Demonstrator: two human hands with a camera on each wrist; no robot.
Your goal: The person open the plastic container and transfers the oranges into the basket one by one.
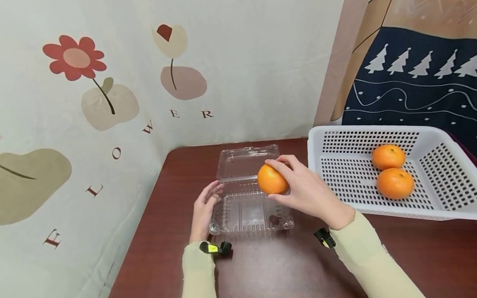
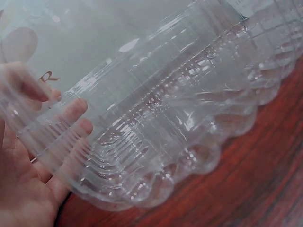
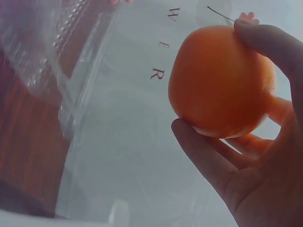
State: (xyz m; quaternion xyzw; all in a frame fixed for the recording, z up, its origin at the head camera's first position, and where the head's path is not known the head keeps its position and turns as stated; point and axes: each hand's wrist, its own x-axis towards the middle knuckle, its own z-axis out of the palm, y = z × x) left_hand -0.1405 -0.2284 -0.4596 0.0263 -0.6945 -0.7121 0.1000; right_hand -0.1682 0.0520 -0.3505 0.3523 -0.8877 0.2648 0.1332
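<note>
My right hand (image 1: 306,189) holds an orange (image 1: 272,179) between thumb and fingers, above the right part of a transparent plastic clamshell box (image 1: 247,211). In the right wrist view the thumb lies on one side of the fruit and the fingertips on the other. The box stands with its lid (image 1: 246,162) folded back toward the wall. At the box's left side, my left hand (image 1: 205,207) rests its loosely bent fingers along the wall near the hinge. Through the clear plastic, those fingers (image 2: 75,111) show in the left wrist view.
A white perforated basket (image 1: 387,209) stands to the right with two oranges in it, one orange (image 1: 388,157) behind the other orange (image 1: 395,183). A flower-printed cloth (image 1: 245,78) hangs along the back and left edges of the dark red-brown table (image 1: 265,274).
</note>
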